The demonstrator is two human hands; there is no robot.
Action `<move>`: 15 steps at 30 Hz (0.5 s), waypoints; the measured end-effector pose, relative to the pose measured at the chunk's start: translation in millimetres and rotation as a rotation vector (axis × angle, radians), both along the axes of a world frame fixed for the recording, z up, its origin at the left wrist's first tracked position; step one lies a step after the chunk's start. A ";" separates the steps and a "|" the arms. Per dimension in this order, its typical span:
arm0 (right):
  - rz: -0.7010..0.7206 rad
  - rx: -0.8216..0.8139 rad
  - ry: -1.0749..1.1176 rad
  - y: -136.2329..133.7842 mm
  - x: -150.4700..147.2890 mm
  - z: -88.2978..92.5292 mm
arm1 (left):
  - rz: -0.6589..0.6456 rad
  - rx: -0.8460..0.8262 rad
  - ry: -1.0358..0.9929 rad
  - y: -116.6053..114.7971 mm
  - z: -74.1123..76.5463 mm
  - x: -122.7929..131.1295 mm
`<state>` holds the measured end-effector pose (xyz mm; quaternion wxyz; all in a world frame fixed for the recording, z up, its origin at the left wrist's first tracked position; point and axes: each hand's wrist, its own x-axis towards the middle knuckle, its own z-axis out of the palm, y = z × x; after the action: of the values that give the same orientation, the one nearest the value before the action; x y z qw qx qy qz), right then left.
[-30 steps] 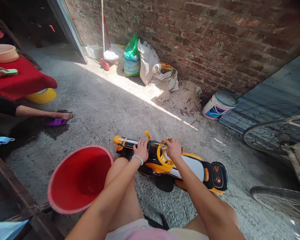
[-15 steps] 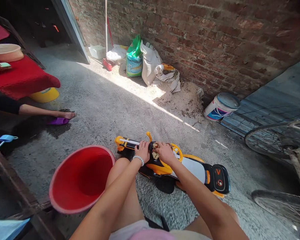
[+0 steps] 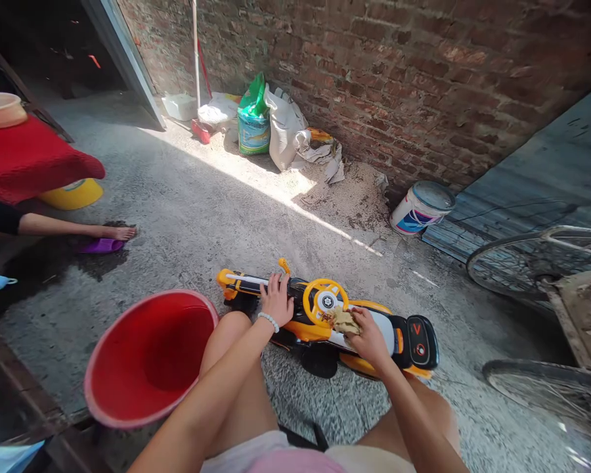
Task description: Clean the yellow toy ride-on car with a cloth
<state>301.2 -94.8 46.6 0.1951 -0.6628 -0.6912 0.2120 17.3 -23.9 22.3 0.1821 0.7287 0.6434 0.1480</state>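
A yellow, black and white ride-on toy car stands on the concrete in front of my knees. My left hand, wearing a bead bracelet, lies on the car's front part with its fingers stretched out and holds nothing. A crumpled yellowish-brown rag is gripped in my right hand, just beside the yellow steering wheel and above the white seat. To the left of my knee is a large red bucket; I cannot make out whether it holds water.
Sacks and spilled grain lie along the brick wall. A lidded white pail and a wheeled cart are at right. Another person's leg reaches in from the left, near a purple slipper.
My right hand has moved right and back with the rag, from ahead of the steering wheel to beside the seat. My left hand stays at the car's front. The view has shifted slightly right.
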 end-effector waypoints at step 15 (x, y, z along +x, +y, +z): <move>-0.023 -0.178 -0.397 122.2 -57.4 -12.0 | -0.399 -0.078 0.079 -22.7 -18.1 37.6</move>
<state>243.9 27.3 34.6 -0.0015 -0.7140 -0.6869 0.1353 54.8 -46.5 4.2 0.2104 0.8392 0.4984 0.0552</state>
